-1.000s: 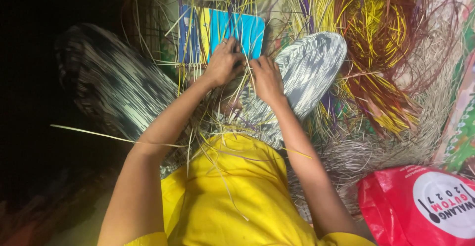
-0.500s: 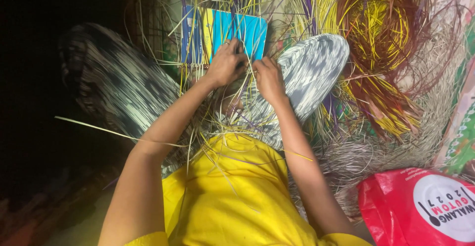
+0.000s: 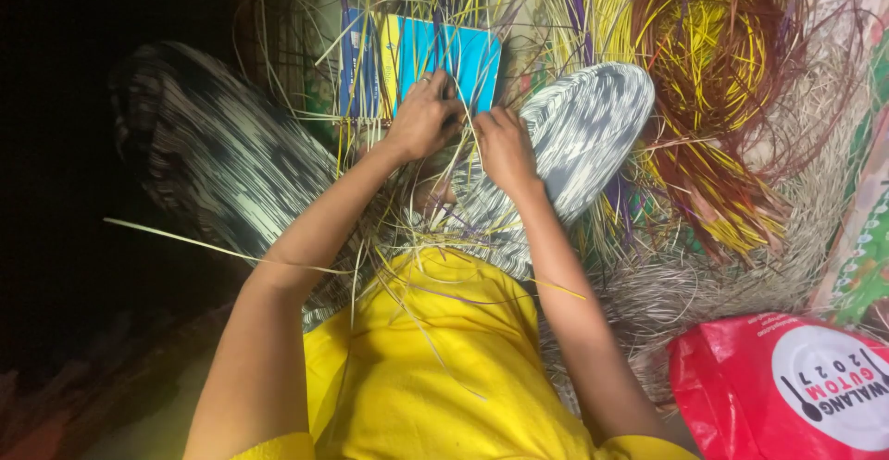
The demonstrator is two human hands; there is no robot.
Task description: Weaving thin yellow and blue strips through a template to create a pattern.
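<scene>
A flat woven piece in blue and yellow [image 3: 421,55] lies in front of me, with loose pale strips [image 3: 398,238] trailing from its near edge down over my lap. My left hand [image 3: 421,116] rests on that near edge, fingers curled around strips. My right hand [image 3: 502,145] sits just to the right of it, pinching thin strips between fingers and thumb. The two hands almost touch. My knees in patterned black-and-white cloth [image 3: 579,136] spread to either side, and my yellow shirt [image 3: 435,358] fills the bottom of the view.
Coiled bundles of yellow, red-brown and purple strips [image 3: 713,62] pile up at the upper right. Pale grey fibres [image 3: 685,284] lie below them. A red plastic bag with a white round label [image 3: 787,386] sits at the lower right. The left side is dark.
My right hand has shifted slightly up and right along the strips. My left hand stays on the woven edge. The view has barely moved.
</scene>
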